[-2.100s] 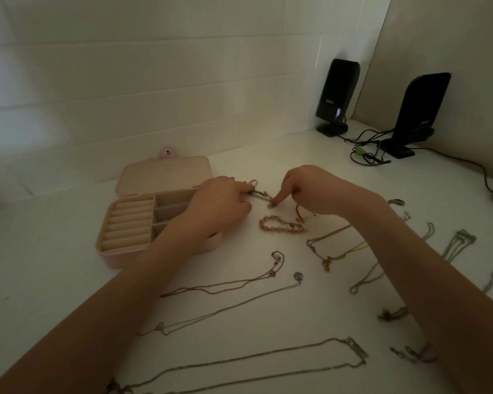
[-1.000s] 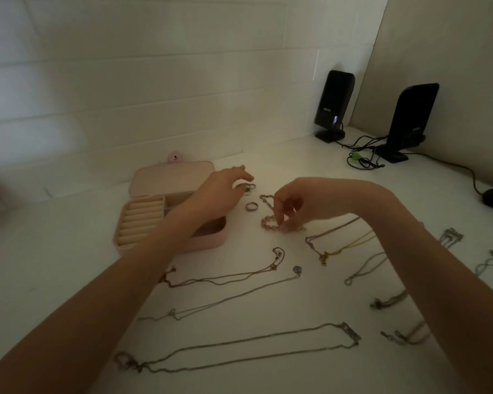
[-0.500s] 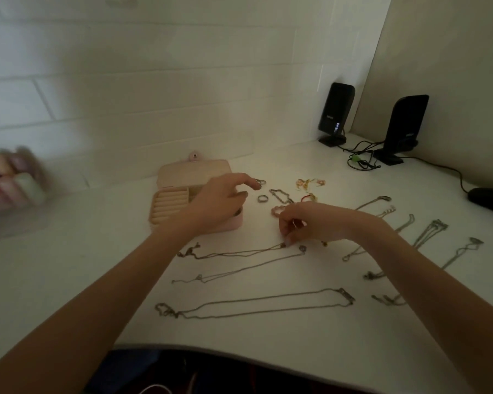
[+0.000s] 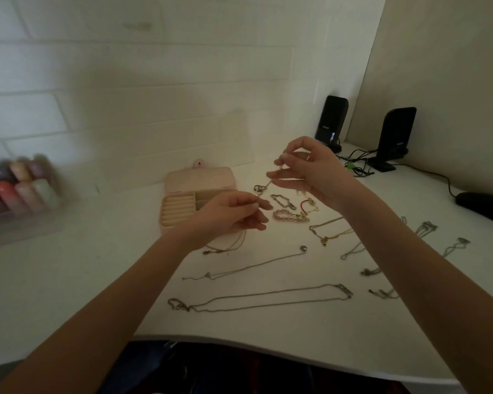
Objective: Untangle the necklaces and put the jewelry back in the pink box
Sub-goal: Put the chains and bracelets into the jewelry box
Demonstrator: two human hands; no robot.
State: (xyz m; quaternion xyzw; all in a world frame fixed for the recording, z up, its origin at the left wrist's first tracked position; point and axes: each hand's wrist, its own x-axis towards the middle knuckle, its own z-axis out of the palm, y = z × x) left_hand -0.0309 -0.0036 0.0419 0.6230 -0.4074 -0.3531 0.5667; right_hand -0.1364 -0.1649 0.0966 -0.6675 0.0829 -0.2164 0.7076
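Right hand (image 4: 313, 172) is up above the white desk (image 4: 97, 280), thumb and forefinger pinched on the top of a thin chain (image 4: 268, 184) that hangs down to a small clump near the desk surface, the other fingers fanned loosely. Left hand (image 4: 231, 213) hovers lower, in front of the pink box (image 4: 199, 180), fingers half curled and parted, thumb near forefinger; whether anything is caught between them, I cannot tell. The box sits open toward the wall, lid laid back, ring rolls showing on its left side. Just right of it lie a chain-link bracelet (image 4: 283, 201), a pink beaded bracelet (image 4: 291, 216) and a red cord piece (image 4: 306, 204), all close together. A gold necklace (image 4: 228, 247) curls below the left wrist. Nearer the desk edge, two long necklaces lie stretched out, one with a round pendant (image 4: 251, 267), and a longer one (image 4: 262, 300) below it. More chains (image 4: 427, 228) lie spread to the right, partly behind the right forearm. Two black speakers (image 4: 330, 120) stand in the far corner, and blurred coloured bottles (image 4: 20, 183) sit at far left.
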